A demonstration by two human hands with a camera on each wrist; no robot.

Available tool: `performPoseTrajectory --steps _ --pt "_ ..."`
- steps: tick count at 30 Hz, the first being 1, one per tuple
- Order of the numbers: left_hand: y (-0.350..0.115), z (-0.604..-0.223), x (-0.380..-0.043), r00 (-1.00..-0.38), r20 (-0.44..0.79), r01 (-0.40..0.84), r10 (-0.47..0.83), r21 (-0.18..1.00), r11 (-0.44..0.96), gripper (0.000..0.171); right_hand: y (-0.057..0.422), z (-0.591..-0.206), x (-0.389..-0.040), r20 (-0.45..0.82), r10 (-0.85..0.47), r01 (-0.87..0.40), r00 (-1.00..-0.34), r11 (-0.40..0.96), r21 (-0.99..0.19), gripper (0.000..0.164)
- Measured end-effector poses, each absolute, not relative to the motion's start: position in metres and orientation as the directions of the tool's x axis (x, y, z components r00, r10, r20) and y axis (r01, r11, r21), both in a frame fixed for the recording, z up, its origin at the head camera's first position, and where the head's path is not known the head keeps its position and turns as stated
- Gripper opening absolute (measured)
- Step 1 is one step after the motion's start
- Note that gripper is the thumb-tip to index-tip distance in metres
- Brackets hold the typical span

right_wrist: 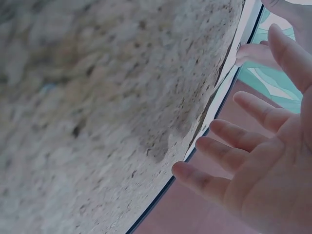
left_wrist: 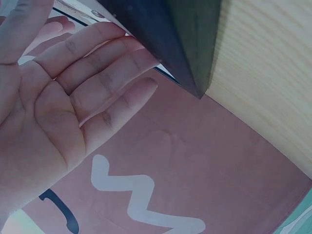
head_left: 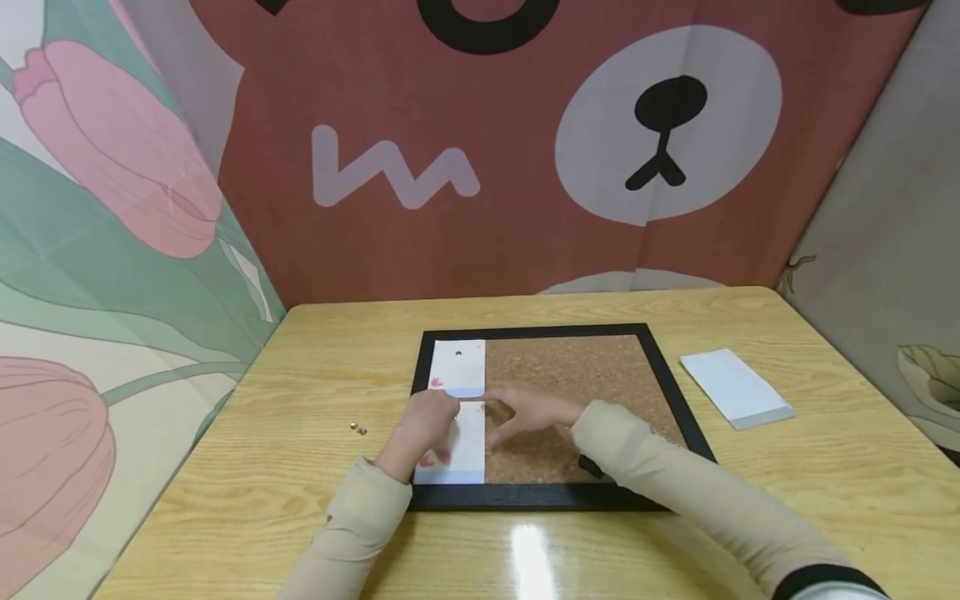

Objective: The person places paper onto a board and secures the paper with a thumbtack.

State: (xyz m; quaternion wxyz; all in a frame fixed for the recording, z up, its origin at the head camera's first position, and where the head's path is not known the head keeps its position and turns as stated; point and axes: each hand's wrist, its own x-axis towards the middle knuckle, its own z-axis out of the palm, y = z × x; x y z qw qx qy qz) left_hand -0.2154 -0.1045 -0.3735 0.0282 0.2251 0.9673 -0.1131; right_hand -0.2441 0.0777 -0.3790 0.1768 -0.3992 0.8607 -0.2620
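A corkboard [head_left: 577, 375] in a black frame lies on the table. Two white sheets with small red prints run down its left side, an upper sheet [head_left: 468, 371] and a lower sheet [head_left: 471, 454]. One thumbtack [head_left: 459, 353] sits in the upper sheet. My left hand [head_left: 427, 421] touches the upper part of the lower sheet; its fingers look nearly straight in the left wrist view, and the contact point is partly hidden. Over the cork beside the sheets, my right hand [head_left: 531, 408] has its fingers spread, its fingertips near the sheets' right edges, holding nothing.
Two loose thumbtacks [head_left: 357, 428] lie on the wooden table [head_left: 300, 467] left of the board. To the board's right is a white paper pad [head_left: 735, 387]. A printed cloth [head_left: 450, 242] hangs behind the table.
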Motion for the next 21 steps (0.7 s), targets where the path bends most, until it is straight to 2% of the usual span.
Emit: performPoseTrajectory --steps 10,21 --pt "-0.102 -0.376 -0.215 -0.894 -0.129 0.448 0.429 -0.234 0.863 0.044 0.090 -0.379 -0.241 -0.122 -0.723 -0.583 -0.680 0.634 -0.508 0.061" --pt "-0.100 -0.373 -0.216 -0.900 -0.139 0.435 0.413 -0.242 0.867 0.044 0.102 -0.376 -0.245 -0.114 -0.718 -0.544 -0.687 0.612 -0.574 0.061"
